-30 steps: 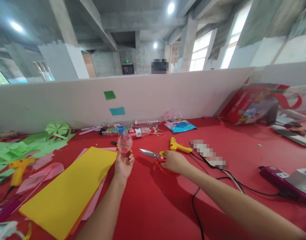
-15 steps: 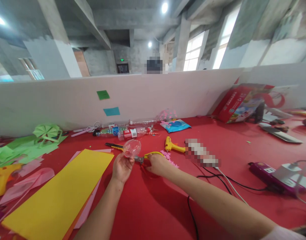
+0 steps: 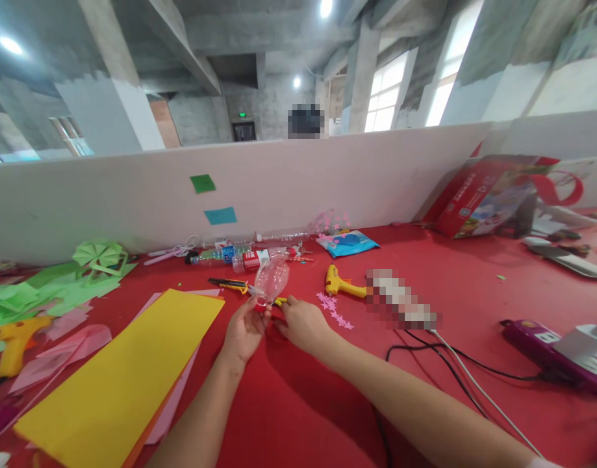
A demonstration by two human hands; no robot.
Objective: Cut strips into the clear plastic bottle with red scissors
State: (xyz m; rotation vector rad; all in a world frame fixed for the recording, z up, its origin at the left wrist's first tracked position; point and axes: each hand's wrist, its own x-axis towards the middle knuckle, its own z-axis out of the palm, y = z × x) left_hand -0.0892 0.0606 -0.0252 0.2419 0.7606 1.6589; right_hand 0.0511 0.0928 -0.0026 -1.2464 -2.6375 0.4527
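My left hand (image 3: 246,328) is closed around the neck end of a cut clear plastic bottle piece (image 3: 273,278), whose wide rounded part tilts up and away from me. Right beside it, my right hand (image 3: 305,325) is closed on the yellow and red handles of a pair of pliers (image 3: 279,301). The pliers' jaws are mostly hidden behind the left hand and the bottle piece. Just beyond lies a utility knife (image 3: 230,285) with a yellow and black body. Small pink paper stars (image 3: 334,312) are scattered to the right of my right hand.
A yellow glue gun (image 3: 344,284) lies to the right, with cables and a purple power strip (image 3: 556,354) farther over. Yellow card sheets (image 3: 123,377) and green paper (image 3: 49,296) cover the left. Plastic bottles (image 3: 256,260) and a blue packet (image 3: 349,244) line the white partition (image 3: 108,201).
The bottle piece has turned in my left hand, so its neck now points down toward me. My right hand has drawn the pliers closer to the left hand.
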